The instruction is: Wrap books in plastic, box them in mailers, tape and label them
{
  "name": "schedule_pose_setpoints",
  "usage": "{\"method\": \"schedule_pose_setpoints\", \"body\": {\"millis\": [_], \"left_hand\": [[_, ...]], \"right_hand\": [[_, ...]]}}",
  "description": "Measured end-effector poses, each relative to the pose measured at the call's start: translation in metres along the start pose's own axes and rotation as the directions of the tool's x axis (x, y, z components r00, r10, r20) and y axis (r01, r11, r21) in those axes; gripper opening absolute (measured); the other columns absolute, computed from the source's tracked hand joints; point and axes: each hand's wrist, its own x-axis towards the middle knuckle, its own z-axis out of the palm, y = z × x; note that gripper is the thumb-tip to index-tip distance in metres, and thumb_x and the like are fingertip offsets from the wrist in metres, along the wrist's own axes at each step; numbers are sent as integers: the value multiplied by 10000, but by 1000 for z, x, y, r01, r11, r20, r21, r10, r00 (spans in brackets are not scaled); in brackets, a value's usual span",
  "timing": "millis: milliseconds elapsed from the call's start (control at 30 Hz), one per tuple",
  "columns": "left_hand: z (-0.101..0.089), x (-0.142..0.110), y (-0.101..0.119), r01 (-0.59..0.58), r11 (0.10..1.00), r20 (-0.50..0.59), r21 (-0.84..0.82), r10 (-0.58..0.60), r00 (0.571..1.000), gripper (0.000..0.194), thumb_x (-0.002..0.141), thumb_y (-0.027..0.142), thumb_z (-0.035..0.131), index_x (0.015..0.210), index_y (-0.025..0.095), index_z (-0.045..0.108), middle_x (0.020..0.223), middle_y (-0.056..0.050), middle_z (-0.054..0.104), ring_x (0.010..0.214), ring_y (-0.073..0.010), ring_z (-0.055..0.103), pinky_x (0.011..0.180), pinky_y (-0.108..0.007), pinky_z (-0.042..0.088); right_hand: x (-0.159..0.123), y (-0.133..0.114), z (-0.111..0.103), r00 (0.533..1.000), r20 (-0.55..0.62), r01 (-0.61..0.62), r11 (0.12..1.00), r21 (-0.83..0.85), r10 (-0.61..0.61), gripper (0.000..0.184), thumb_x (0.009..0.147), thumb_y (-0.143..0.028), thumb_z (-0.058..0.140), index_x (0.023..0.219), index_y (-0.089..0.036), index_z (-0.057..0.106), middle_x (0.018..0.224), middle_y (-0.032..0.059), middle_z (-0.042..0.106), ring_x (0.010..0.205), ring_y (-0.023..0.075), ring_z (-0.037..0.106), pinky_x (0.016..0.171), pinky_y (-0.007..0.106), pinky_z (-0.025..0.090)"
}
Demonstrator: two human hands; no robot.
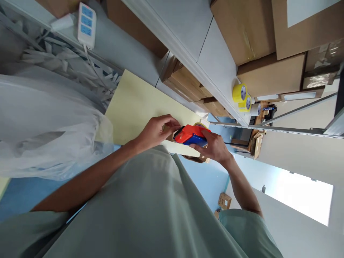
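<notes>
One tape dispenser (191,134), right grip (214,146) around it, left grip (158,129) near

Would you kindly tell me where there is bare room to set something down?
The pale yellow tabletop is bare between the white plastic bag and the left hand; so is a stretch of grey shelf beside the cardboard boxes. It is crowded around the tape dispenser in the right hand.
</notes>
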Motion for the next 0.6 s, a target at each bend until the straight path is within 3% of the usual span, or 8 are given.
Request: {"method": "schedule_pose_setpoints", "body": {"millis": [133, 233, 367, 467, 600], "left_hand": [[15, -4, -37, 272, 947, 76, -171, -263, 962, 513, 926, 704, 762, 948, 193, 809, 922, -68, 825, 876, -220, 757, 807, -336, 606], [28, -12, -64, 389, 881, 126, -268, -368, 921, 648, 825, 822, 795, 954, 188, 825, 950, -94, 836, 904, -250, 767, 816, -360, 615], [24, -21, -101, 448, 865, 15, -226, -457, 889, 650, 796, 818, 811, 984, 197, 855, 1001, -97, 853, 950, -261, 765, 852, -361, 612], [16, -24, -132, 498, 845, -17, -195, -511, 860, 606, 756, 764, 842, 955, 192, 860, 961, -92, 853, 884, -242, 746, 811, -349, 599], [29, -23, -164, 545, 810, 46, -217, -549, 834, 537, 751, 688, 861, 945, 187, 864, 934, -87, 850, 856, -229, 739, 770, -327, 587]], "right_hand": [[15, -17, -5, 960, 221, -186, 982, 41, 173, 519, 1084, -707, 627, 1243, -226, 740, 1044, 87, 845, 986, 283, 798, 768, 304, 510], [22, -16, -13, 913, 352, -234, 972, 36, 207, 512, 1086, -723, 609, 1089, -233, 758, 1028, 80, 841, 982, 261, 785, 728, 287, 463], [20, 4, -36, 814, 531, -282, 960, 5, 236, 564, 1078, -734, 604, 887, -217, 725, 862, 66, 813, 804, 223, 768, 664, 281, 432], [16, 21, -50, 766, 597, -320, 947, 34, 238, 608, 1083, -744, 574, 814, -213, 698, 760, 56, 785, 697, 205, 742, 648, 287, 439], [17, 24, -49, 782, 575, -314, 949, 33, 239, 642, 1061, -790, 567, 811, -215, 701, 740, 65, 771, 706, 211, 743, 655, 294, 443]]}}
